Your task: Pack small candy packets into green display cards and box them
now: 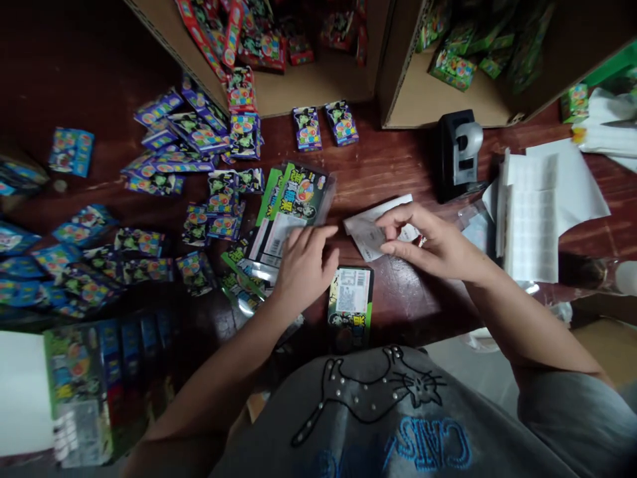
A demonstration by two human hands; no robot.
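**Operator:** What could go wrong from here?

**Observer:** The slip (368,238), mid-frame, is the weak point. Thin, pale, loose-looking. It could curl or cling to your fingers if it is sticky-backed, which I can't confirm. Likely cause: a small edge, over a creased white sheet (363,218). Second risk, the green packs (298,192), left of centre: overlapping, in shiny clear plastic, they could slide if you lean on them.

**Operator:** And my hands?

**Observer:** Your right hand (430,245), right of centre: thumb and forefinger bent toward each other at the slip's right edge. Whether they pinch it, I cannot tell. Your left hand (303,265): palm down, fingers spread, gripping nothing visible, laid over the lower end of the green packs.

**Operator:** So where does the slip lie?

**Observer:** Just left of your right fingertips, over the white sheet; to the right of your left hand, clear of it. The lower pack (348,322), label up, lies below the slip in the frame, near your left thumb. The tape dispenser (455,159) stands upper right, apart from both hands.
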